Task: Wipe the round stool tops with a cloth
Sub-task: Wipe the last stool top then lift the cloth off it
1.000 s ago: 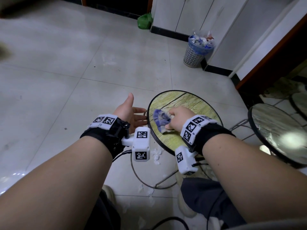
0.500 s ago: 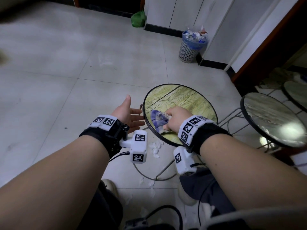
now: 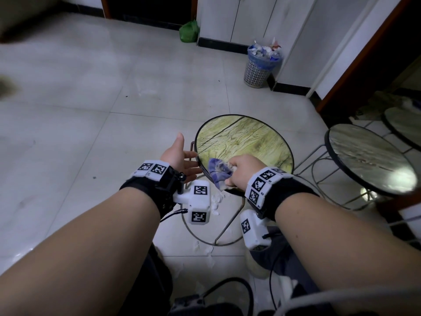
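Observation:
A round stool top (image 3: 246, 142) with a yellow-green wood pattern and a black rim stands in front of me. My right hand (image 3: 243, 169) is closed on a crumpled blue and white cloth (image 3: 217, 172) and presses it onto the near left edge of that top. My left hand (image 3: 180, 158) is open, palm up, just left of the rim with its fingertips at the edge. A second round stool top (image 3: 369, 160), grey and shiny, stands to the right. Part of a third top (image 3: 403, 126) shows at the far right edge.
White scraps (image 3: 216, 201) lie on the tiled floor under the stool, among its wire legs (image 3: 225, 226). A full waste basket (image 3: 262, 65) stands by the white cabinets at the back, with a green bag (image 3: 189, 31) further left. Cables run near my legs at the bottom.
My right hand has dragged the cloth toward the near left rim of the stool top. The left hand stays open beside the rim. The view has tilted slightly.

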Motion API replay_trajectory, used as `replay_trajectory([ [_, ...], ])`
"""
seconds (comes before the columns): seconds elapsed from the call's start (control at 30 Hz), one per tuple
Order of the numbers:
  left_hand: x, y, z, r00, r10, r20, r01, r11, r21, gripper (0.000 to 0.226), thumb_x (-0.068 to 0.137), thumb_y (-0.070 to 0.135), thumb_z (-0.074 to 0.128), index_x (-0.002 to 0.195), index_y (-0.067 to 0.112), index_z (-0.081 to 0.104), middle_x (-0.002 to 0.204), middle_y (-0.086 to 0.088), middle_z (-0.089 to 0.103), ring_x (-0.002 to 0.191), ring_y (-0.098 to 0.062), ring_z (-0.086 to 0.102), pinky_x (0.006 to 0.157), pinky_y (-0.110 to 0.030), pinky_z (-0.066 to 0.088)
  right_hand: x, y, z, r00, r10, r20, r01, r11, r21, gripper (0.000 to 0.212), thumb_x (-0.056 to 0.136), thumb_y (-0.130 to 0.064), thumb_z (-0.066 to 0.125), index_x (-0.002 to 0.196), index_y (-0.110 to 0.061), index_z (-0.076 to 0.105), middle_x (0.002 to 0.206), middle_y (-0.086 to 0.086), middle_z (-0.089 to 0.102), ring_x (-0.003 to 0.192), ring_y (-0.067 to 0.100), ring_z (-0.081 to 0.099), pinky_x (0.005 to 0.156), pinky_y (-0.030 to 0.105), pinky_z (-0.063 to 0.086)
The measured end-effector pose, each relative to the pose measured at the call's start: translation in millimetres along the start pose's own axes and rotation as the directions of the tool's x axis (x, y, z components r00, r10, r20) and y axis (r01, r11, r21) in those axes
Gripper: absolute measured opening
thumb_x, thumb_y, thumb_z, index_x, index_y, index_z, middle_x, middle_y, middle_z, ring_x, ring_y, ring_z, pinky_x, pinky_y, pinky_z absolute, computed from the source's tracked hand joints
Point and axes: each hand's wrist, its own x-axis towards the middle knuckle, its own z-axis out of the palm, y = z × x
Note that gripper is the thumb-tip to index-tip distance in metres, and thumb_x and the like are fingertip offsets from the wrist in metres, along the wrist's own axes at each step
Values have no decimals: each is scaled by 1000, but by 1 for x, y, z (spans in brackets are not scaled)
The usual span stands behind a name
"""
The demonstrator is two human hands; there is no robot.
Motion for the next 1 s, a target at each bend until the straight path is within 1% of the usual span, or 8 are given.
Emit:
replay_trajectory([
  [0.13, 2, -1, 1, 1000, 9, -24, -8, 1000, 12, 71, 92, 66, 21, 93, 6, 59, 109, -21, 63, 90, -31, 64, 70, -34, 48, -1, 2, 1, 1000, -4, 17, 4, 1000, -1, 13, 81, -19, 70, 90, -21, 61, 86, -5, 53, 83, 22, 55, 67, 24, 39],
  [0.23, 5, 0, 0, 999, 11, -43, -10, 1000, 13, 71, 91, 67, 22, 89, 7, 59, 108, -21, 62, 89, -31, 64, 72, -35, 49, 2, 2, 2, 1000, -2, 14, 2, 1000, 2, 26, 79, -21, 71, 104, -20, 64, 96, -2, 59, 86, 22, 57, 70, 25, 42],
  [0.33, 8, -1, 0, 999, 16, -50, -15, 1000, 13, 70, 91, 67, 22, 88, 8, 59, 107, -21, 62, 94, -31, 63, 81, -37, 47, 5, 3, 1, 1000, 5, 3, -5, 1000, -22, 12, 78, -21, 71, 80, -20, 59, 80, -3, 58, 80, 23, 58, 62, 23, 41],
  [0.4, 9, -2, 0, 998, 23, -56, -22, 1000, 13, 70, 91, 67, 22, 87, 7, 58, 107, -20, 63, 98, -32, 63, 87, -38, 46, 6, 7, -2, 999, 32, -4, -32, 999, -42, 23, 77, -19, 70, 66, -19, 50, 70, -4, 54, 72, 21, 55, 53, 20, 35],
  [0.6, 10, -3, -1, 998, 23, -63, -22, 1000, 19, 70, 91, 67, 22, 89, 7, 58, 111, -19, 63, 104, -32, 61, 85, -40, 46, 3, 30, -15, 993, 109, -41, -112, 991, -74, 31, 77, -19, 70, 61, -19, 43, 66, -5, 48, 68, 20, 50, 49, 20, 29],
  [0.77, 14, -3, -2, 997, 39, -65, -39, 999, 2, 67, 92, 66, 24, 89, 9, 59, 115, -12, 62, 109, -29, 58, 88, -39, 46, 4, 30, -15, 996, 85, -24, -87, 991, -101, 17, 78, -22, 71, 82, -21, 54, 78, -2, 54, 77, 22, 53, 63, 22, 39],
  [0.93, 21, 4, -5, 997, 54, -53, -55, 998, -23, 66, 91, 67, 25, 90, 10, 59, 109, -10, 64, 104, -26, 60, 83, -38, 47, 10, 24, -16, 997, 74, -9, -75, 991, -111, 16, 79, -24, 71, 86, -15, 59, 83, -1, 61, 75, 20, 55, 56, 21, 37],
  [1.0, 23, 7, -6, 998, 55, -43, -57, 998, -32, 66, 91, 66, 25, 90, 10, 59, 107, -10, 64, 103, -27, 61, 83, -38, 47, 12, 19, -17, 997, 71, -6, -72, 990, -121, 17, 80, -26, 70, 90, -17, 61, 90, 2, 65, 78, 20, 56, 61, 22, 40],
])
